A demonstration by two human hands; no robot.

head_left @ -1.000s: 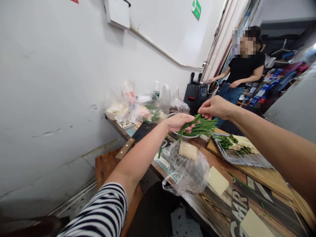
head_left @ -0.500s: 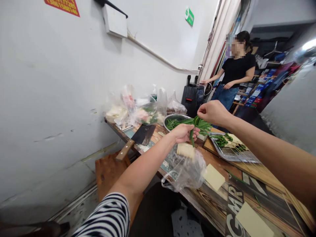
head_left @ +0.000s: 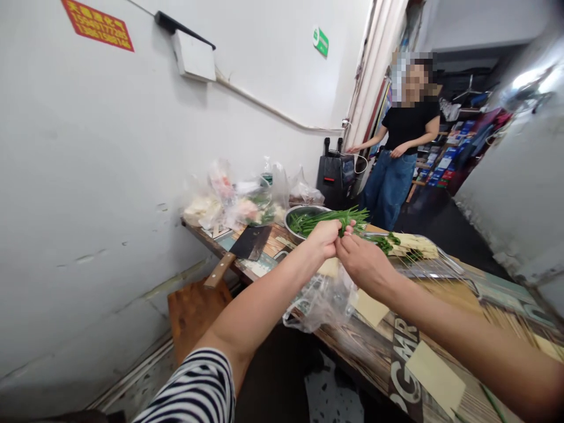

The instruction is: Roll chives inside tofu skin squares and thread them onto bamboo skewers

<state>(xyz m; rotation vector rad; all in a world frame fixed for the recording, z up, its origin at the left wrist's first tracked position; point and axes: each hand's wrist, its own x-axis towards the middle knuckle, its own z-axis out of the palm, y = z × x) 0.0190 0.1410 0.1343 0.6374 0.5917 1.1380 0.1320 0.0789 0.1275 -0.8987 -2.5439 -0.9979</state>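
"GMR" on the table (head_left: 361,346)

Bright glare upper right, stretched edges, soft blur

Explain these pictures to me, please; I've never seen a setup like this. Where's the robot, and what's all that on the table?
There's no robot: these are a person's bare hands, and every picture comes from one camera worn on that person's head, looking forward and down.

The left hand holds some green stems. The right hand meets it there, but its fingertips are too hidden to show whether they grip anything.

On the wooden table sit a metal bowl of long greens, a cleaver with its handle past the edge, a crumpled clear bag, pale flat sheets, and a tray with skewered pale pieces and greens. Filled plastic bags lie by the wall.

Another person stands beyond the table.
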